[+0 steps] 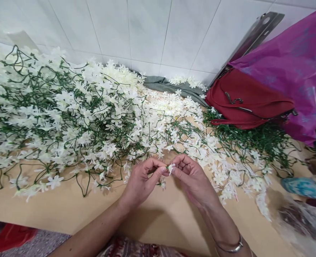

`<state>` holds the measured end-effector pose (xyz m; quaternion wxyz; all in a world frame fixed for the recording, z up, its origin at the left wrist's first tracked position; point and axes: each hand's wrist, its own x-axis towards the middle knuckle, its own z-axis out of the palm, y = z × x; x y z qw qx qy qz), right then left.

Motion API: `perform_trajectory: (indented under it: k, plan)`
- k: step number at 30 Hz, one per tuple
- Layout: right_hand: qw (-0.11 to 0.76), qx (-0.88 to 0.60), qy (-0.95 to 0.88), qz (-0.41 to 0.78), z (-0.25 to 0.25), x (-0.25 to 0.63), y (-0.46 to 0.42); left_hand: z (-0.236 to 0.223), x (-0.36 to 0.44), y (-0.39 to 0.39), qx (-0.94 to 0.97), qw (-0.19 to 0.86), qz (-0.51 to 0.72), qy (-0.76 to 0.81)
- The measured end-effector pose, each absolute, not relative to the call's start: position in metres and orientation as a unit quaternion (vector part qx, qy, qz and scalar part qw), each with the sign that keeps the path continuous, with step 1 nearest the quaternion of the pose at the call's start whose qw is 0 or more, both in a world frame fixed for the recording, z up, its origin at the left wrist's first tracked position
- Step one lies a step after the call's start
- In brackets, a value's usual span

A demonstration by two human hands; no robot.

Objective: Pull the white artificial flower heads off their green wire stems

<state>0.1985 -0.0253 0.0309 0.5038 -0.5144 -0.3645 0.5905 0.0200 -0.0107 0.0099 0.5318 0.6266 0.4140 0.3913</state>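
Observation:
Above the table's front part, my left hand (144, 178) pinches a small white artificial flower (171, 168) at its green base between thumb and forefinger. From the other side, my right hand (192, 180) is closed with thumb and finger at the flower's petals. Another white blossom hangs just below my left fingertips. Behind both hands spread loose white blossoms (160, 107). To the left rises a big heap of white flowers on green stems (75, 110).
A red bag (249, 96) leans at the back right under a purple plastic bag (289, 64), near bare green stems (259, 139). Clear plastic (302, 221) and a blue-white item (302, 187) lie at the right. White tiles (147, 28) back the tan table (51, 210).

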Motion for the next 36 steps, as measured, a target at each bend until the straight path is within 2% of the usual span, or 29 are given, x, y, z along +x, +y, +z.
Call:
perform_trajectory:
  k: [7, 13, 21, 30, 36]
  plan:
    - [0.509, -0.519, -0.374, 0.576, 0.026, 0.193, -0.026, -0.006, 0.024, -0.013, 0.607, 0.532, 0.410, 0.424]
    - [0.514, -0.534, -0.374, 0.558, 0.025, 0.187, -0.027, -0.008, 0.023, -0.012, 0.620, 0.514, 0.408, 0.431]
    - [0.508, -0.518, -0.354, 0.591, 0.019, 0.188, -0.026, -0.008, 0.023, -0.011, 0.608, 0.543, 0.402, 0.417]
    - [0.506, -0.503, -0.349, 0.608, 0.011, 0.189, -0.022, -0.011, 0.022, -0.009, 0.638, 0.506, 0.393, 0.426]
    - [0.506, -0.502, -0.395, 0.580, 0.023, 0.193, -0.020, -0.005, 0.026, -0.014, 0.611, 0.523, 0.419, 0.421]
